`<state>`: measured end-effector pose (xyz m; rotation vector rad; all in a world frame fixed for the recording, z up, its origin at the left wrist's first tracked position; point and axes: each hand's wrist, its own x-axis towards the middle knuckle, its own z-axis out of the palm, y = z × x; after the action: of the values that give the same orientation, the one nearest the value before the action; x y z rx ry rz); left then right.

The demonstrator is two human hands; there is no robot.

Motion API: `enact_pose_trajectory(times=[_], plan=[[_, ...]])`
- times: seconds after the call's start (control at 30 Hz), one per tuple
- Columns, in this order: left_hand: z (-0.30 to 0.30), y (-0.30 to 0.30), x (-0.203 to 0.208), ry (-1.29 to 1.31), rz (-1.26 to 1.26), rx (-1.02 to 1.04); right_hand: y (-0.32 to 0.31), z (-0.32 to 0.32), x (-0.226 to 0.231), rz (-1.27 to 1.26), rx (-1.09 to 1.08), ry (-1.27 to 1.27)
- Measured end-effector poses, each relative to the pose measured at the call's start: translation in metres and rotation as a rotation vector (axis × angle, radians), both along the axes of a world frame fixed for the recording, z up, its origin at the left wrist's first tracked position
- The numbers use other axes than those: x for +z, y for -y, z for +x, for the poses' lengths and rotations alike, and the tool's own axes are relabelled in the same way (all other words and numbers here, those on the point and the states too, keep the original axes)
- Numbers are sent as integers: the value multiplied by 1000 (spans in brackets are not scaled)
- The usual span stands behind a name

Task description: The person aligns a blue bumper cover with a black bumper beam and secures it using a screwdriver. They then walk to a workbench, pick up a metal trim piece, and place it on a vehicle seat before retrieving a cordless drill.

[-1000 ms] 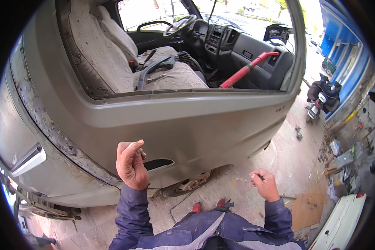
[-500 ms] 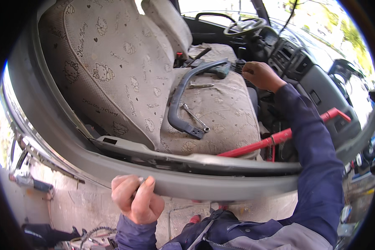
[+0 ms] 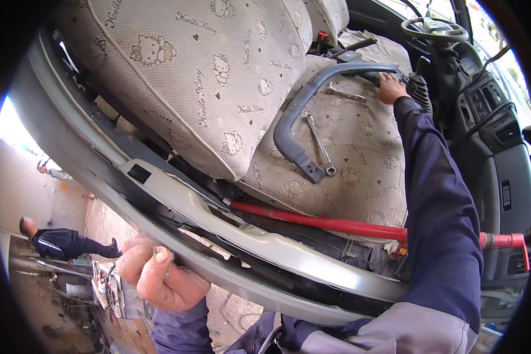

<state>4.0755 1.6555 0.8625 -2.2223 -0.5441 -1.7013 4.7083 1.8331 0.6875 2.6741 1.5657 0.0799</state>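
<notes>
My left hand (image 3: 162, 276) is closed beside the grey door-frame rim (image 3: 242, 292), thumb against curled fingers. Whatever they may pinch is too small to make out. My right hand (image 3: 390, 88) reaches over the seat (image 3: 360, 177), fingers stretched out at a dark green tool (image 3: 369, 76), partly covered by the hand and by a curved grey grab handle (image 3: 292, 118). Two metal tools lie on the seat near that handle: a wrench (image 3: 320, 144) and a shorter shiny tool (image 3: 345, 92).
A long red bar (image 3: 318, 221) lies along the seat's near edge, passing under my right forearm. Patterned seat backs (image 3: 200, 76) rise at the left. Beyond are the steering wheel (image 3: 433, 29) and dashboard (image 3: 489, 112). Another person (image 3: 65, 243) is outside at the lower left.
My right hand has moved from beside the dashboard onto the seat, to the dark green tool. The view has shifted closer into the cab. My left hand stays closed by the rim.
</notes>
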Motion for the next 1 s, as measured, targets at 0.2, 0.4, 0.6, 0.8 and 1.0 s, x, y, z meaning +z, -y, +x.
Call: enact_pose_trajectory(times=[0.2,0.4,0.6,0.8,1.0], plan=[[0,10,0,11,-58,102,-2,-4,17,-20,208,165],[0,17,-1,32,-125,157,1,0,38,-6,223,74],[3,15,-3,70,-124,142,4,-3,-1,101,2,-20],[6,17,-4,124,-162,105,-5,-5,-14,254,-46,-93],[3,20,-1,84,-186,155,8,-32,11,335,29,23]])
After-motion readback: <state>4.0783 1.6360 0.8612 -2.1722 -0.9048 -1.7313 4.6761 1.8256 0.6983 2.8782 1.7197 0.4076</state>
